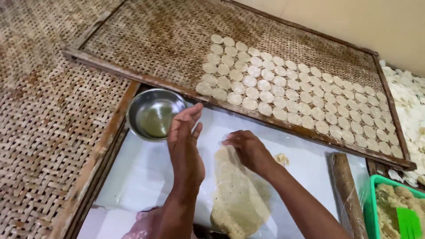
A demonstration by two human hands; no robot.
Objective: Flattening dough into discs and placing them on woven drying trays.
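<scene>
A flattened sheet of pale dough (237, 194) lies on a white plastic work surface (141, 177). My right hand (248, 148) rests palm-down on the dough's far end, fingers bent. My left hand (186, 141) is raised above the surface, fingers together and extended, holding nothing, beside a small metal bowl (155, 115) with a little liquid in it. Beyond them a woven bamboo tray (177, 40) carries several rows of round pale dough discs (287, 88).
A wooden rolling pin (347, 190) lies at the right of the sheet. A green tub (376, 186) of dough with a green scraper sits at the lower right. A scrap of dough (281, 158) lies nearby. Woven matting (44, 110) is on the left; more discs (409, 102) are at the far right.
</scene>
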